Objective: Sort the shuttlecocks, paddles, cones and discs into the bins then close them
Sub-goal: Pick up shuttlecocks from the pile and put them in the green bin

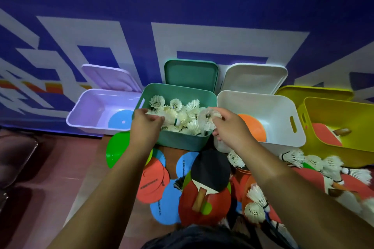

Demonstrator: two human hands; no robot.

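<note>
Wall (202,16) behind the work area was blue with white blocks. Against it stood four open bins in a row, each touching the next, each with its lid propped upright behind it: from your left, the lilac bin (81,115), the green bin (182,141), the white bin (283,107) and the yellow bin (327,145).

Contents were as follows:
- lilac bin: one blue disc (120,121);
- green bin: a heap of white shuttlecocks (182,107);
- white bin: an orange cone (254,129);
- yellow bin: a red paddle (325,135).

On the reddish surface (85,168) in front of the bins lay the unsorted items: a black-faced paddle (210,170) over a red one, overlapping red discs (153,182) and blue discs (168,204), a green disc (117,149), and loose shuttlecocks (323,163) below the yellow bin.

Your left hand (144,125) reached over the green bin's left rim; its fingers were curled onto the skirt of a green-banded shuttlecock (171,120) lying on the heap. Your right hand (230,127) was above the same bin's right corner and pinched a raised shuttlecock (208,116) by its feathers, cork facing you.
</note>
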